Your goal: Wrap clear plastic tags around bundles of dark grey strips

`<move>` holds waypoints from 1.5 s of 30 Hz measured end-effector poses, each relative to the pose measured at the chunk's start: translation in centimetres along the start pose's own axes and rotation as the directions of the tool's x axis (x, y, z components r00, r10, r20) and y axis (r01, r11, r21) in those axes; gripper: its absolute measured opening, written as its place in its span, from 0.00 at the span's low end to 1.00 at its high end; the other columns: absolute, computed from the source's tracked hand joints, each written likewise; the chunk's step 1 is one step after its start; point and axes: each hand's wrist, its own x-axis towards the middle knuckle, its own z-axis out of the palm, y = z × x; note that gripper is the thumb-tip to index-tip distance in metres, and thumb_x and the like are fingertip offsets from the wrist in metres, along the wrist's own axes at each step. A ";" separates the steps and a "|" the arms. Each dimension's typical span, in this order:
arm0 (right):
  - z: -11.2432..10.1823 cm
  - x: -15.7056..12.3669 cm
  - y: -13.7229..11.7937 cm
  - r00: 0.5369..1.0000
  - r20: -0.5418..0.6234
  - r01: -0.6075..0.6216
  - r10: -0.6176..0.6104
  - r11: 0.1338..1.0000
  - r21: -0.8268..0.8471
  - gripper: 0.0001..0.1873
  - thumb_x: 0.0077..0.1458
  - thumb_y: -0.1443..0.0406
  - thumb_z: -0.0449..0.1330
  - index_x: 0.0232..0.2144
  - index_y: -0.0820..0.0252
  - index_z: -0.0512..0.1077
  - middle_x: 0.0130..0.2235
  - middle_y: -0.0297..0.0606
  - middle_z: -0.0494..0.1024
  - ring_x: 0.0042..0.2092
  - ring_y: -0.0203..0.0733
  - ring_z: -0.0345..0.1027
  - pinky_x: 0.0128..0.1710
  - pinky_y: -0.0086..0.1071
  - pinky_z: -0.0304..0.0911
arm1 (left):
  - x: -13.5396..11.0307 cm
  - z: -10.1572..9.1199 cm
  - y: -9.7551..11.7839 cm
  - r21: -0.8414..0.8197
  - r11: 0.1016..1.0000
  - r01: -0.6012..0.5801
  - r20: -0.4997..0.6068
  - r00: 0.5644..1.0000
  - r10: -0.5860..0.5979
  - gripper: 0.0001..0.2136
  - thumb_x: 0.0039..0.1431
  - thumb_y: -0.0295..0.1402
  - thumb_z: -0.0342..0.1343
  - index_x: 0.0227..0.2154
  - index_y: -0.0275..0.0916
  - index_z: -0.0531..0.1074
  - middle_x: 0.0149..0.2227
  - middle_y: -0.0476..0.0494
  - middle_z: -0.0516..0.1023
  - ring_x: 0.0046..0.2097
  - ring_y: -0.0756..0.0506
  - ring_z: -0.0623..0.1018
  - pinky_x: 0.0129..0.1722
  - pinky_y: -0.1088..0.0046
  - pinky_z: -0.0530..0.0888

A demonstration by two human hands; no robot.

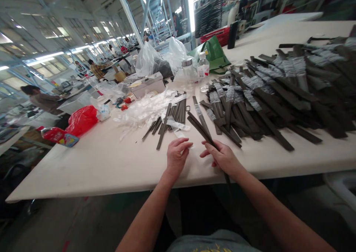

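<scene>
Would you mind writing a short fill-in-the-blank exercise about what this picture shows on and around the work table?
The dark strip is gripped by the person's ____ hand.
The crumpled plastic bag near the edge of the table is ____.
The bag standing beyond the glass jar is ____.

Missing words: right; red; green.

On the long white table I count two hands, one left hand and one right hand, and the right hand holds one dark strip. On this table stand also one glass jar, one plastic bottle, one white box, one green bag and two clear plastic bags. The other dark strips on it are too many to count.
</scene>
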 end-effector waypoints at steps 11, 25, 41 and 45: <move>2.0 -0.6 -1.0 0.984 -0.080 0.155 -0.157 0.988 -0.027 0.21 0.49 0.57 0.61 0.45 0.60 0.70 0.26 0.31 0.73 0.24 0.34 0.64 0.19 0.24 0.64 | -2.0 -0.9 2.0 -0.027 0.998 0.062 -0.116 0.991 -0.065 0.17 0.58 0.34 0.56 0.50 0.41 0.70 0.53 0.37 0.73 0.54 0.40 0.71 0.52 0.60 0.69; 1.3 -3.0 -1.5 0.957 -0.012 0.267 -0.290 0.894 -0.360 0.19 0.59 0.57 0.51 0.50 0.60 0.68 0.30 0.37 0.76 0.24 0.36 0.67 0.24 0.28 0.65 | -2.6 0.5 4.7 -0.571 0.593 0.568 0.325 0.820 -0.471 0.13 0.48 0.42 0.61 0.25 0.36 0.80 0.25 0.45 0.78 0.29 0.47 0.73 0.32 0.73 0.68; -1.9 -10.3 4.0 0.997 -0.049 -0.063 0.063 0.998 0.011 0.24 0.57 0.45 0.50 0.40 0.59 0.67 0.23 0.34 0.71 0.22 0.35 0.60 0.13 0.22 0.50 | -1.0 -0.4 3.3 -0.837 -0.147 0.527 0.461 0.537 -0.707 0.07 0.55 0.33 0.59 0.33 0.35 0.74 0.34 0.42 0.80 0.33 0.48 0.80 0.32 0.75 0.73; -1.7 -10.5 4.7 0.995 -0.011 -0.097 0.097 0.995 -0.005 0.23 0.56 0.46 0.52 0.39 0.59 0.66 0.22 0.32 0.70 0.20 0.34 0.58 0.13 0.23 0.48 | -1.3 -0.3 3.5 -0.827 -0.147 0.543 0.477 0.539 -0.694 0.07 0.59 0.31 0.54 0.35 0.34 0.75 0.34 0.41 0.80 0.33 0.47 0.80 0.34 0.73 0.74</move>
